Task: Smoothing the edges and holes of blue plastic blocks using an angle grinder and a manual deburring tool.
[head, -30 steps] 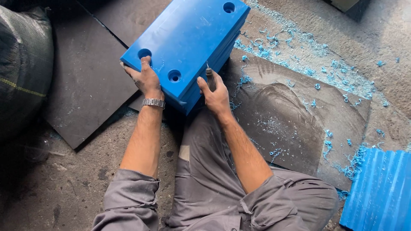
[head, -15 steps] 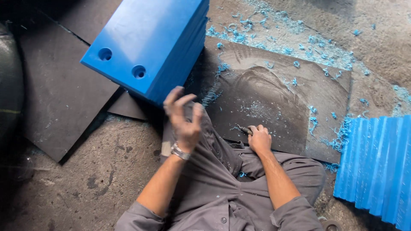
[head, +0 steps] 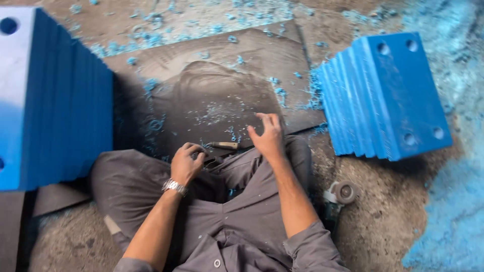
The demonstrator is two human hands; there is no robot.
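Note:
I sit on the floor in grey trousers. My left hand (head: 186,163), a metal watch on its wrist, rests on my left knee with the fingers curled. Right beside its fingertips lies a small tool with a wooden handle (head: 225,145); I cannot tell whether the hand grips the tool's dark end. My right hand (head: 267,136) hovers over my right knee with the fingers spread and nothing in them. A tall stack of blue plastic plates (head: 55,100) stands at my left. A second stack of blue plates with round holes (head: 398,90) lies to the right of my right hand.
A dark rubber mat (head: 217,95) covers the floor in front of my knees, strewn with blue shavings (head: 151,123). A small grey power tool with a round disc (head: 343,192) lies by my right thigh. Blue dust covers the floor at the right (head: 454,221).
Both hands let go of the left blue stack and came down to my lap. The view swung right, so the second blue stack now shows in full.

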